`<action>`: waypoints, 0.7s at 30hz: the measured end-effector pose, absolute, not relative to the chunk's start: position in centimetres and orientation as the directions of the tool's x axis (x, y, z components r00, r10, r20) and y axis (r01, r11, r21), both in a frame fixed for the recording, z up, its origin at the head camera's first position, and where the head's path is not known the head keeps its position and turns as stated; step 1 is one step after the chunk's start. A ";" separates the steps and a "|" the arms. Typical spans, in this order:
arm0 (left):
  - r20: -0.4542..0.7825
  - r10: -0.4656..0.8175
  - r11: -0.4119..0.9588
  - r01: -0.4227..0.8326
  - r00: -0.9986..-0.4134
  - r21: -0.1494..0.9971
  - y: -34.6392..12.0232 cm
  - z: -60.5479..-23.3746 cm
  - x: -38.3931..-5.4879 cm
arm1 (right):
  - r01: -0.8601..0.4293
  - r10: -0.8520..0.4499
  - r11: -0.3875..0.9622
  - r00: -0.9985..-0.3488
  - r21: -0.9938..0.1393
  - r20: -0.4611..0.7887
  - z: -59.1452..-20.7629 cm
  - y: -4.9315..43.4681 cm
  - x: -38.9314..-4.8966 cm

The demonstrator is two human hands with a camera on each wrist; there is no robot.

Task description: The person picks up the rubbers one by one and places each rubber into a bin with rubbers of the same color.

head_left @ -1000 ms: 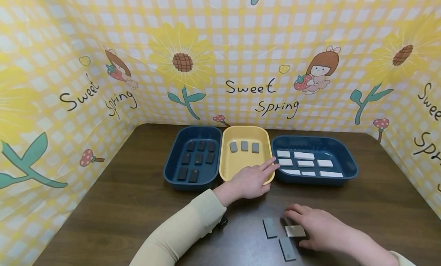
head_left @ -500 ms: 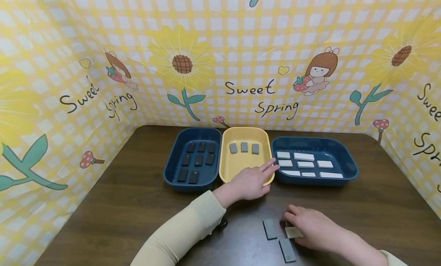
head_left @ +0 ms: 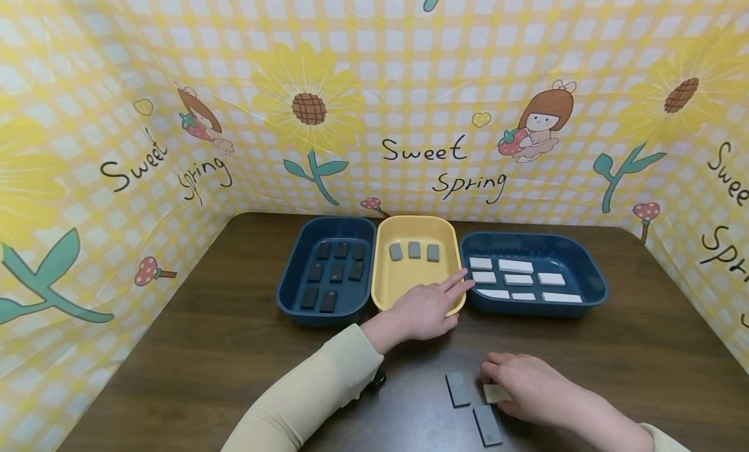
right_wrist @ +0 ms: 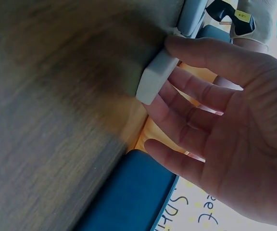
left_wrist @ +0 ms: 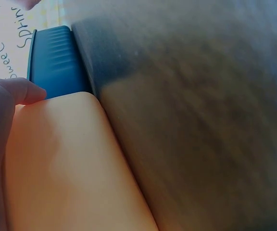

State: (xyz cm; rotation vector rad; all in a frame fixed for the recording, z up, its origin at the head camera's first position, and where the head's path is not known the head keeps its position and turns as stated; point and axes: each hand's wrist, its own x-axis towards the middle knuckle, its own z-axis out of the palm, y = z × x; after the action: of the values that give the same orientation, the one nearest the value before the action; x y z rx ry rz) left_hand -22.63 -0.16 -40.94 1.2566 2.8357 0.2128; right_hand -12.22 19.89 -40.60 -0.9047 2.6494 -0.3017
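My right hand pinches a pale beige rectangular block low over the table; in the right wrist view the block sits between the thumb and the fingers. To its left are two dark grey blocks, one upper and one lower. My left hand rests over the front right corner of the yellow tray, two fingers straight across the rim and the thumb outside. In the left wrist view the thumb touches the tray's edge. Three grey blocks lie inside this tray.
A blue tray with several black blocks stands left of the yellow one. Another blue tray, right of it, holds several white blocks. A checkered cloth rises behind the brown table.
My right hand has drawn in around the beige block, its thumb and fingers closing on it and covering more of it. My left hand has kept its place on the yellow tray.
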 end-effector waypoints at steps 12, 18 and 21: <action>0.022 0.741 0.663 0.736 -0.671 0.141 -0.2 -40.8 -22.6 | -0.551 -0.625 0.772 -0.748 -0.317 -0.223 -40.2 20.2 -12.2; 0.016 0.741 0.663 0.735 -0.671 0.144 -0.1 -40.8 -22.6 | -0.553 -0.616 0.778 -0.765 -0.297 -0.188 -39.7 20.7 -12.2; 0.017 0.743 0.661 0.737 -0.669 0.144 -0.1 -40.8 -22.7 | -0.549 -0.604 0.787 -0.779 -0.282 -0.168 -39.4 21.0 -12.3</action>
State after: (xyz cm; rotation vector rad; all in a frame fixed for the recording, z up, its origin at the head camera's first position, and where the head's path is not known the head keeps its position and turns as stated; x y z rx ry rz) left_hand -22.67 -0.11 -40.85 1.2584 2.8235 0.2154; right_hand -12.27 21.03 -39.37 -0.8959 2.7285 -0.3182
